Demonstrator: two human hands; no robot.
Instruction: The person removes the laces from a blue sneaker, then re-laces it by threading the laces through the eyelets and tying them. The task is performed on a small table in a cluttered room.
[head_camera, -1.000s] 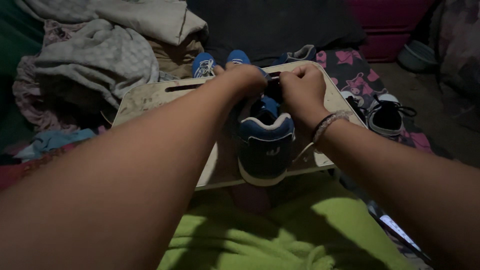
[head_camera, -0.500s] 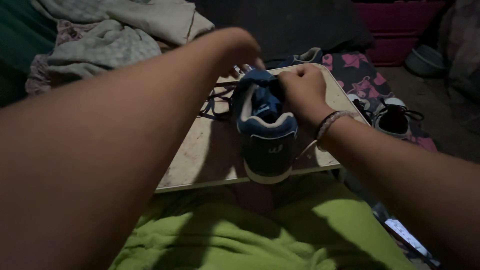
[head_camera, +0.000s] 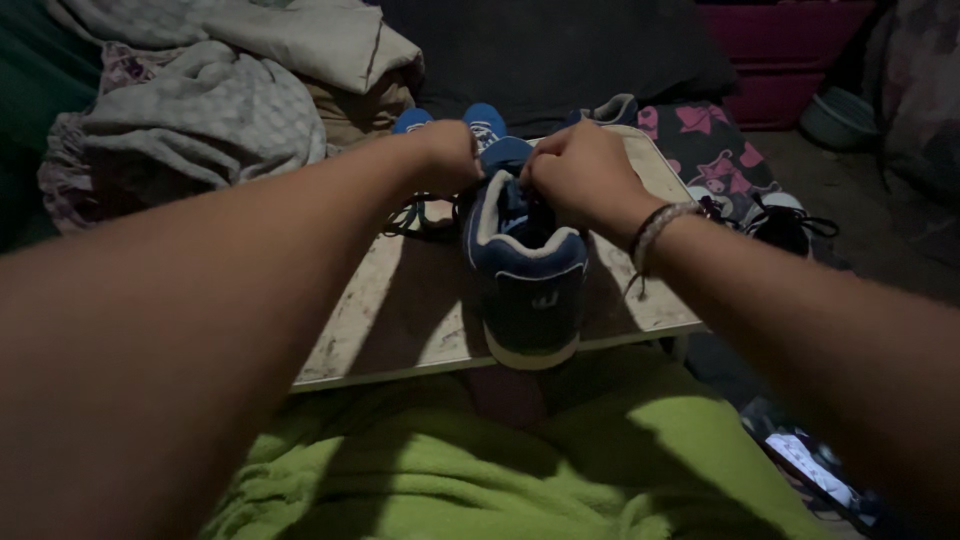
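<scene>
Right hand (head_camera: 578, 172) closed in a fist at the tongue of the navy sneaker (head_camera: 527, 268), pinching what looks like the lace there; beaded bracelet (head_camera: 655, 232) on its wrist. Left hand (head_camera: 447, 156) also curled shut just left of the shoe's throat, apparently on the dark lace (head_camera: 415, 216), whose loose end loops onto the desk (head_camera: 400, 310) to the left. Sneaker stands upright at mid-desk, heel toward the near edge, toe pointing far. Judgement: lacing is partway; lace slack and trailing, no bow visible, upper eyelets hidden by the fists. Beyond the far edge, a pair of blue shoes (head_camera: 478, 120); far left, crumpled bedding (head_camera: 200, 110); right, on the floor, a black-and-white sneaker (head_camera: 785, 225). Green blanket (head_camera: 520, 460) nearest.
</scene>
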